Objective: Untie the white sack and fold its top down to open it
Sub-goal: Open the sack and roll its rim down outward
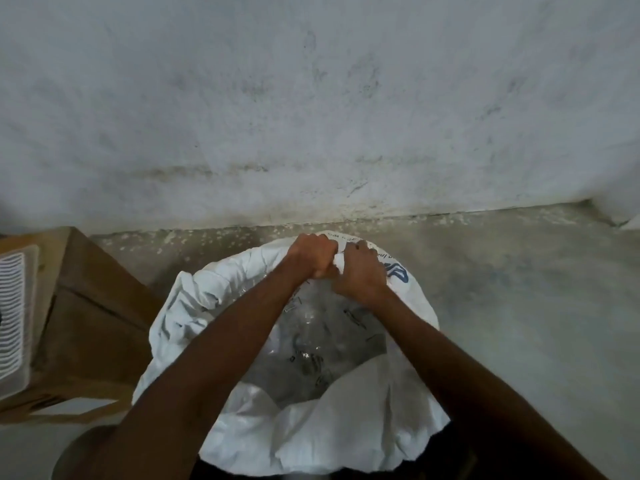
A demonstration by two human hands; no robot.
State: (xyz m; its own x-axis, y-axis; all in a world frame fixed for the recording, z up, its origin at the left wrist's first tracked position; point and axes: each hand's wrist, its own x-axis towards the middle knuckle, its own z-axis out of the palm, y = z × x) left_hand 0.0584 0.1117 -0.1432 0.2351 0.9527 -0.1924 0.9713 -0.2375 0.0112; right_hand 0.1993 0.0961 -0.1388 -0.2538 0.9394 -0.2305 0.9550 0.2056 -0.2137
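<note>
Hands are working the far rim of the white sack [242, 424], which is standing open on the floor [519, 289] near the wall.
Left hand [311, 252] and right hand [362, 271], fingers curled, are pinching soft, limp fabric; it probably bunches easily, so gripping the rolled edge looks best.

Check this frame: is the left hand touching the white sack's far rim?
Touching. The head view shows the left hand with fingers curled over the far rim of the white sack, beside the right hand, which grips it too.
</note>
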